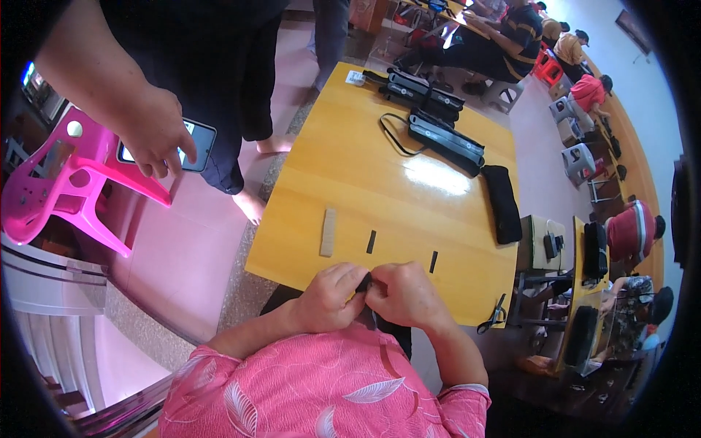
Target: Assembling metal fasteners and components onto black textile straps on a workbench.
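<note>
At the near edge of a yellow wooden desk (343,168), a person in a pink leaf-print shirt presses both hands together over a small dark piece (364,284), the left hand (330,296) and right hand (406,292) each pinching it between curled fingers; most of the piece is hidden, so its shape cannot be told. Judging by what lies around, the work looks to be in its early or middle stretch: two short black strips (371,241) (434,261) and a pale grey strip (328,232) wait untouched just beyond the hands, while long black padded bands (445,139) sit grouped at the far end beside a folded black cloth (502,202). A pair of scissors (495,315) rests at the desk's right corner. A bystander's hand holds a phone (198,144) nearby.
</note>
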{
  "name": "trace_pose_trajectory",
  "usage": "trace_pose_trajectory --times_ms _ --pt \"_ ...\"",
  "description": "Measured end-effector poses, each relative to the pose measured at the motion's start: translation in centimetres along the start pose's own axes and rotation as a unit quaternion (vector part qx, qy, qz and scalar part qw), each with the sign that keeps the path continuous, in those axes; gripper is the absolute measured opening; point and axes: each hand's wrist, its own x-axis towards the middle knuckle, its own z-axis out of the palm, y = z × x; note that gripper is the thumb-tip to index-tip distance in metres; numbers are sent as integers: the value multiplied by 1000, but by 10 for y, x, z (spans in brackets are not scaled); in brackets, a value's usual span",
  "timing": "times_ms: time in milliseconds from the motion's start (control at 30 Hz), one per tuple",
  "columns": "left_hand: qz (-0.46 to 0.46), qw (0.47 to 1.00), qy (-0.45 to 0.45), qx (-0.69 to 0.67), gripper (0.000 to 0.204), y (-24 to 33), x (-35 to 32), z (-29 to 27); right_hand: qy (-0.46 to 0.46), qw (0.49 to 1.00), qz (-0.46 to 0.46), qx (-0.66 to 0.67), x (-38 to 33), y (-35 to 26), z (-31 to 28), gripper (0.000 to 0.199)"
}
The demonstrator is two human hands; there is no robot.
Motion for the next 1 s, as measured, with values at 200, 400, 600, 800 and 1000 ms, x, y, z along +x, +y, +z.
trace_pose_trajectory --times_ms 200,400,600,800,1000 --pt "15 997 -53 -49 22 -3 -3 -2 -57 992 1 113 -1 14 -6 10" --pt "23 997 -67 -41 22 -4 5 2 -65 962 43 263 -5 31 2 6" --pt "-98 969 -134 -185 16 -19 4 -1 5 952 77 296 -16 36 16 11" --pt "-181 947 -135 -227 14 -20 -3 9 47 908 142 393 -22 49 34 12" --pt "-43 986 -126 -104 13 -12 9 6 -56 925 193 321 -14 34 1 19"
